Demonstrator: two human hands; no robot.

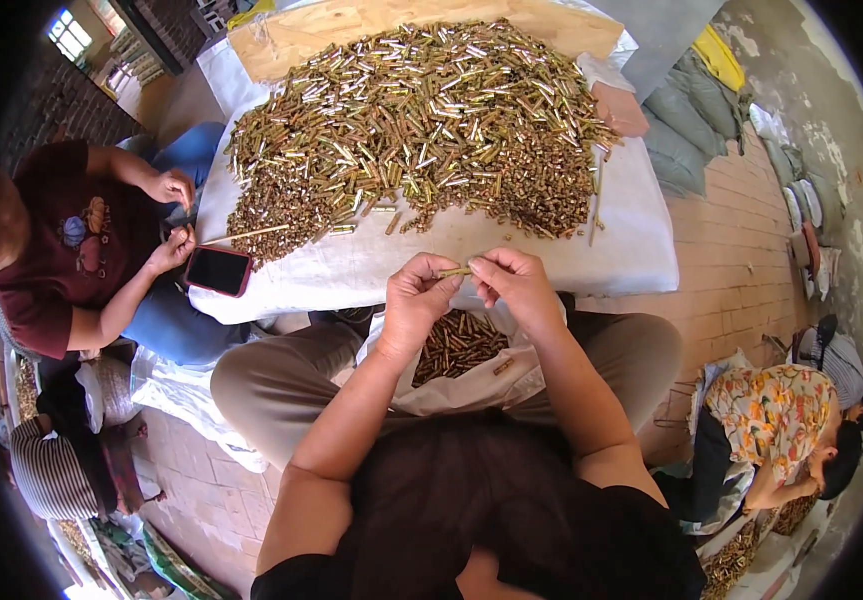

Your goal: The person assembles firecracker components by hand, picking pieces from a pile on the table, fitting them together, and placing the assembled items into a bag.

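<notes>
Above my lap, my left hand (414, 303) and my right hand (511, 287) pinch the two ends of a slim brass-coloured tube (454, 271) between thumbs and fingers. Below them, a white cloth or sack (526, 388) lies open between my knees, holding many darker, brownish tubes (458, 348). Just ahead, a white-covered table (511, 272) bears a wide heap of shiny gold-coloured tubes (431, 110), with smaller short pieces (541, 205) along its near edge.
A wooden board (316, 45) backs the heap, beside a reddish block (619, 110). A phone (218, 270) lies at the left edge, near a person (71, 240) holding a thin stick (241, 235). Another person (776, 430) bends at right. Grey-green sacks (686, 115) stand behind.
</notes>
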